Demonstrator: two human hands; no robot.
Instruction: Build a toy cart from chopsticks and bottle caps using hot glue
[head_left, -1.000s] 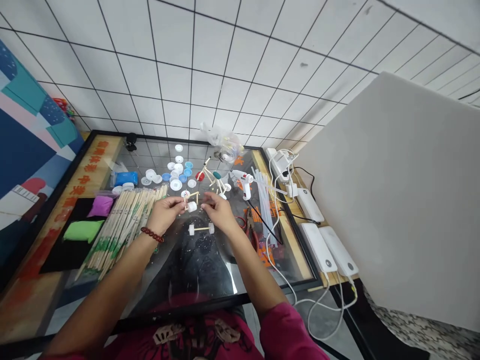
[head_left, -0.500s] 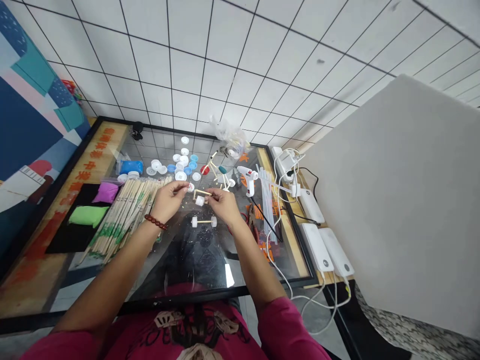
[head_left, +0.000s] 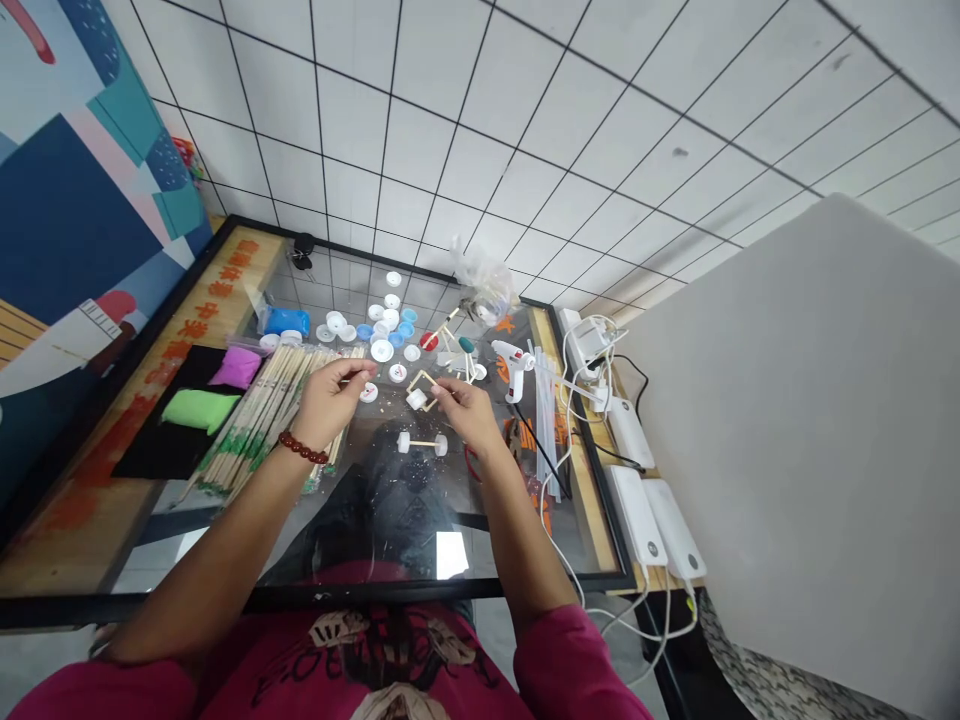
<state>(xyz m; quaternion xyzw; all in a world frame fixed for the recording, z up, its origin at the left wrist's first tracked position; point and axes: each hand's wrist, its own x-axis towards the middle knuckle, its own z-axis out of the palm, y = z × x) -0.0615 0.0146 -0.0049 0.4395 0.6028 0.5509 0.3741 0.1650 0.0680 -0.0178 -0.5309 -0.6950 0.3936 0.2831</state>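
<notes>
My right hand (head_left: 466,408) pinches a small frame of wooden sticks (head_left: 422,377) with a white wheel-like piece (head_left: 416,400) at its lower left. My left hand (head_left: 330,398) is closed at the fingertips, above the left side of the glass table; whether anything small is between them I cannot make out. Close to its fingers lies a white cap with red marks (head_left: 368,393), and a similar cap (head_left: 397,373) is a little farther right. Below the frame, a stick with a white wheel at each end (head_left: 422,443) rests on the glass.
Bundled sticks (head_left: 259,420), green clay (head_left: 199,409), purple clay (head_left: 237,367) and a blue pack (head_left: 286,321) are at left. White and blue caps (head_left: 382,350) lie behind. A white glue gun (head_left: 513,368), clear glue sticks (head_left: 546,420) and cables are at right.
The stick frame has turned in my right hand, its square outline now showing. My left hand has moved away from the frame. The camera view has shifted slightly.
</notes>
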